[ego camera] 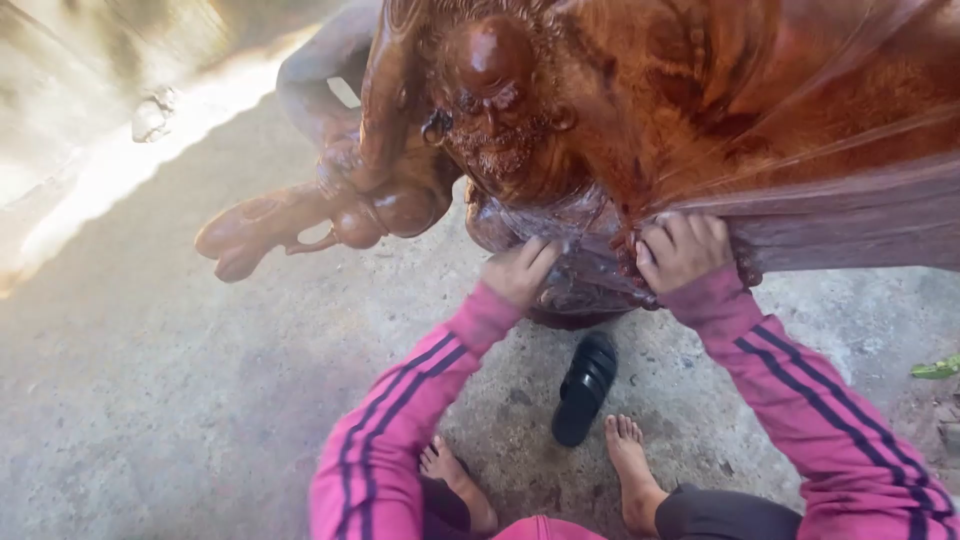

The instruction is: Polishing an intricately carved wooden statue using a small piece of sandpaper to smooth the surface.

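Note:
A large reddish-brown carved wooden statue (560,110) of a bearded figure fills the top of the head view, wrapped in clear plastic film (830,190). My left hand (518,268) is closed on the film at the statue's lower front. My right hand (682,250) grips a bunched, stretched fold of the same film just to the right. Both arms wear pink sleeves with dark stripes. The statue's carved arm with gourd shapes (300,225) sticks out to the left.
A black sandal (585,388) lies on the rough concrete floor (180,400) between my bare feet (632,470). A green scrap (937,368) lies at the right edge. Bright sunlight washes out the upper left.

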